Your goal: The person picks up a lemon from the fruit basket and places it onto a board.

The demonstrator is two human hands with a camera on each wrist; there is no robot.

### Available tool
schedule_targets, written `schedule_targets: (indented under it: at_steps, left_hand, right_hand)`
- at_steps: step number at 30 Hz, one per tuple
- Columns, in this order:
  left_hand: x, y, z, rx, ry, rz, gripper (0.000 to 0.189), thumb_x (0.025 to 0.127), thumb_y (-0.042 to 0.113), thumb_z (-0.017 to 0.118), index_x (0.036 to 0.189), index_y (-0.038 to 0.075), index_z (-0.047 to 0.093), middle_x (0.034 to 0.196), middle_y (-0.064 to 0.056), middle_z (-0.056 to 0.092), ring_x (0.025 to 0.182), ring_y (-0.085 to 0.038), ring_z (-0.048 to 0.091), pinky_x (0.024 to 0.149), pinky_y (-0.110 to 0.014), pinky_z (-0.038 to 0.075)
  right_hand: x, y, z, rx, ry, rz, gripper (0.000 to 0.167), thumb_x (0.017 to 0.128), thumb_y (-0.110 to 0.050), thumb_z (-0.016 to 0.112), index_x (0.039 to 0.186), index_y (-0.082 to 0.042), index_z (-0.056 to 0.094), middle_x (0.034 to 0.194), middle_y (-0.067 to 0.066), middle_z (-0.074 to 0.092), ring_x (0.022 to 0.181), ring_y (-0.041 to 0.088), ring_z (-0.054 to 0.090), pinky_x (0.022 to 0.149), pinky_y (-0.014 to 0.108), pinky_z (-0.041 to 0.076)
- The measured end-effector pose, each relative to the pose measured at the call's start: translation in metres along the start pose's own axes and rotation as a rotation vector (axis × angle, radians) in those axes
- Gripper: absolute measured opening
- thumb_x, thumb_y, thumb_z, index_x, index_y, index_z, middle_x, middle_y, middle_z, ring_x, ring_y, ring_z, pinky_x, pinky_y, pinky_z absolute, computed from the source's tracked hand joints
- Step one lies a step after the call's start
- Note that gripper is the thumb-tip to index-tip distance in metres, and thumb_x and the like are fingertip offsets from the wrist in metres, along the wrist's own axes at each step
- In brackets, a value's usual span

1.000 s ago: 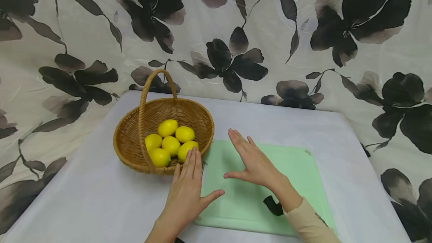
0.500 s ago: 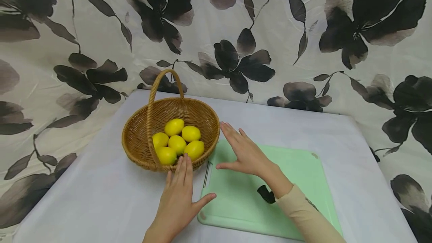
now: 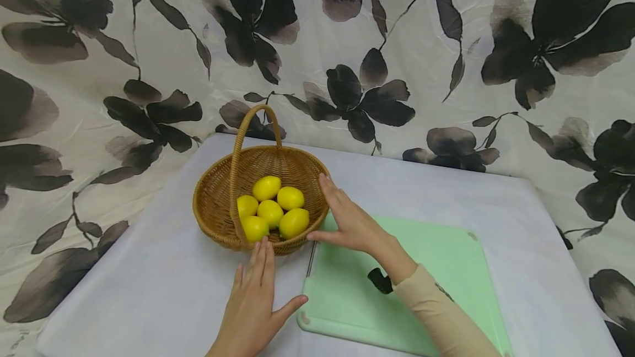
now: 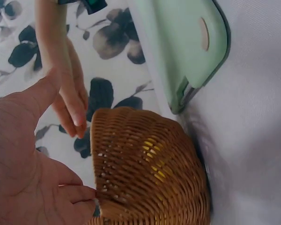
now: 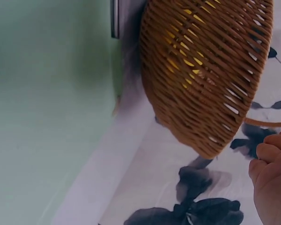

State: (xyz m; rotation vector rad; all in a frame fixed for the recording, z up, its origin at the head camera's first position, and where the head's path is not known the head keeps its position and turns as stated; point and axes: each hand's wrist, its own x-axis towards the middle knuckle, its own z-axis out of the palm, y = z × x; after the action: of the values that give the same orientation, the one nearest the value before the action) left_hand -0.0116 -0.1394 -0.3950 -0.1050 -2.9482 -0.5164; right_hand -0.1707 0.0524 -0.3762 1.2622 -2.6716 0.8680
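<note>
A brown wicker basket (image 3: 213, 225) with a tall arched handle stands on the white-covered table, holding several yellow lemons (image 3: 270, 214). My left hand (image 3: 253, 302) reaches to its front rim, fingers straight and thumb spread out. In the left wrist view those fingertips are right at the rim of the woven wall (image 4: 145, 164). On the basket's right side my right hand (image 3: 349, 219) has straight fingers along the rim, its thumb pointing at the front right of the wall. Neither hand grips anything. Lemon yellow shows through the weave in both wrist views.
A light green cutting board (image 3: 397, 302) lies right of the basket, under my right forearm. Its left edge has a metal-lined slot (image 3: 311, 258) close to the basket. A floral cloth (image 3: 307, 43) hangs behind the table (image 3: 149, 291).
My right hand has moved left from above the cutting board to the basket's right rim. My left hand has drawn back slightly to the front rim. The head view has shifted left.
</note>
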Motion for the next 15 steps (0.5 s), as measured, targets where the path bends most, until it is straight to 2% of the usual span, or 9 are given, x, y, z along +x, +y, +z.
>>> schedule_targets:
  at_steps: [5, 10, 15]
  left_hand:
    - [-0.009, -0.009, -0.006, 0.016, -0.005, -0.040, 0.105, 0.081, 0.064, 0.062, 0.149, -0.006, 0.023, 0.158, -0.020, 0.020, 0.145, -0.037, 0.023, 0.104, -0.070, 0.030]
    - [-0.018, -0.024, -0.016, 0.064, -0.009, -0.082, 0.107, 0.081, 0.070, 0.057, 0.149, -0.006, 0.025, 0.157, -0.021, 0.024, 0.144, -0.038, 0.026, 0.103, -0.071, 0.030]
    - [-0.015, -0.045, -0.032, 0.025, -0.063, -0.159, 0.112, 0.082, 0.073, 0.052, 0.151, -0.007, 0.015, 0.158, -0.025, 0.016, 0.145, -0.041, 0.019, 0.106, -0.072, 0.022]
  right_hand:
    - [0.012, -0.005, 0.002, 0.006, -0.007, -0.008, 0.108, 0.081, -0.041, 0.076, 0.152, 0.004, 0.009, 0.160, 0.020, 0.012, 0.147, 0.033, 0.021, 0.118, 0.048, 0.025]
    - [0.023, -0.009, 0.005, 0.012, -0.046, -0.003, 0.108, 0.082, -0.044, 0.074, 0.153, 0.001, 0.007, 0.161, 0.016, 0.009, 0.148, 0.030, 0.018, 0.119, 0.046, 0.022]
    - [0.034, -0.011, 0.009, 0.021, -0.078, 0.004, 0.106, 0.083, -0.046, 0.072, 0.153, 0.000, 0.007, 0.162, 0.016, 0.009, 0.150, 0.027, 0.012, 0.120, 0.043, 0.021]
